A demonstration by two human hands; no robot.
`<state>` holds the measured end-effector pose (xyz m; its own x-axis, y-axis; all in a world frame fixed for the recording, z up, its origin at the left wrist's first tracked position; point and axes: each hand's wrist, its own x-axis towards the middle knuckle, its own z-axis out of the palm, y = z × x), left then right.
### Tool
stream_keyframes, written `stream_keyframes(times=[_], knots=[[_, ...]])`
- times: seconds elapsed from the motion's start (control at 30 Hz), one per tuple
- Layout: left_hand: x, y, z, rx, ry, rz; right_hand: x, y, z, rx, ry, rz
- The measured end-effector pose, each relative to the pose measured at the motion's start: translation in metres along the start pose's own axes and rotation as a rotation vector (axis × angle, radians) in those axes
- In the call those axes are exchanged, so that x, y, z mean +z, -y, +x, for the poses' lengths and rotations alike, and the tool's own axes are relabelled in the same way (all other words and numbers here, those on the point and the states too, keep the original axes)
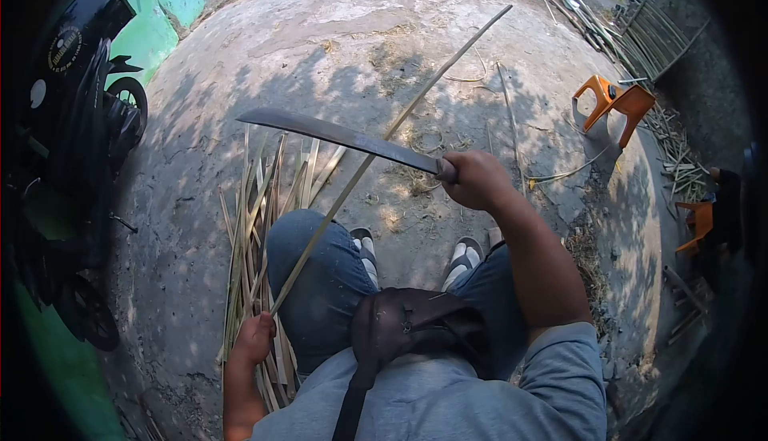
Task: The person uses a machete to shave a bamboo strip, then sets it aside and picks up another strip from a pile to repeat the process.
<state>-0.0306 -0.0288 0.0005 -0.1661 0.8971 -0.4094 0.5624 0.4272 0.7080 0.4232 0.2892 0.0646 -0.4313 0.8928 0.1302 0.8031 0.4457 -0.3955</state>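
Observation:
My right hand [478, 180] is wrapped round the handle of a machete [336, 134], its long curved blade pointing to the left. The blade crosses over a long bamboo strip [432, 81] near the strip's middle. Low on the left, my left hand [256, 337] grips the near end of that strip, which slants up and away to the right. Beside my left knee lies a pile of split bamboo strips [254, 209], partly hidden by my leg and left forearm.
An orange plastic stool [614, 105] stands at the right, with more bamboo pieces [680, 149] heaped behind it. At the far left is a parked motorcycle [88, 169]. Thin strips [509, 113] lie on the concrete ground ahead. A person in dark clothing [728, 209] is at the right edge.

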Motion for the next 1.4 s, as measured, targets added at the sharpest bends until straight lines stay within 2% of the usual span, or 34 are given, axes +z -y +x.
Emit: stream_keyframes(times=[0.13, 0.27, 0.37, 0.43, 0.47, 0.57, 0.63, 0.7, 0.8, 1.0, 1.07, 1.17, 1.27, 1.37, 1.4], knots=[[0.0, 0.006, 0.002, 0.01, 0.009, 0.012, -0.015, -0.026, 0.003, 0.276, -0.078, 0.259], [-0.001, 0.003, 0.0, 0.006, 0.016, 0.053, -0.012, -0.016, -0.011, 0.182, -0.051, 0.292], [0.002, 0.002, 0.0, 0.012, 0.009, 0.032, -0.013, 0.008, -0.023, 0.006, 0.087, 0.203], [0.001, 0.003, 0.002, 0.002, 0.015, 0.026, -0.011, 0.027, -0.026, -0.088, 0.183, -0.016], [-0.001, 0.007, 0.003, -0.01, 0.028, 0.032, -0.003, 0.03, -0.027, -0.16, 0.173, -0.046], [-0.001, 0.016, 0.007, -0.001, 0.045, 0.038, -0.009, 0.035, -0.023, -0.189, 0.18, -0.084], [0.0, 0.016, 0.005, -0.008, 0.05, 0.028, -0.009, 0.014, -0.015, -0.111, 0.107, -0.051], [0.003, 0.01, 0.008, -0.033, 0.048, 0.003, -0.006, -0.019, -0.004, -0.008, 0.001, 0.107], [0.002, 0.005, 0.006, -0.054, 0.029, 0.023, -0.017, -0.035, -0.001, 0.146, -0.108, 0.169], [0.01, 0.011, 0.005, -0.024, 0.003, 0.032, -0.024, 0.011, -0.023, 0.065, -0.039, 0.16], [0.01, 0.01, 0.005, -0.018, 0.003, 0.03, -0.016, 0.031, -0.028, -0.083, 0.081, -0.072], [0.007, -0.009, 0.005, -0.058, 0.009, 0.059, -0.003, 0.06, -0.029, -0.235, 0.228, -0.163], [0.006, 0.007, 0.005, -0.071, 0.021, 0.043, 0.003, 0.051, -0.023, -0.234, 0.187, -0.107], [0.01, 0.014, 0.008, -0.061, -0.007, 0.026, -0.012, 0.014, -0.008, -0.012, 0.098, -0.001], [0.01, 0.01, 0.008, -0.055, -0.015, 0.062, -0.013, 0.0, -0.005, 0.04, 0.009, 0.041]])
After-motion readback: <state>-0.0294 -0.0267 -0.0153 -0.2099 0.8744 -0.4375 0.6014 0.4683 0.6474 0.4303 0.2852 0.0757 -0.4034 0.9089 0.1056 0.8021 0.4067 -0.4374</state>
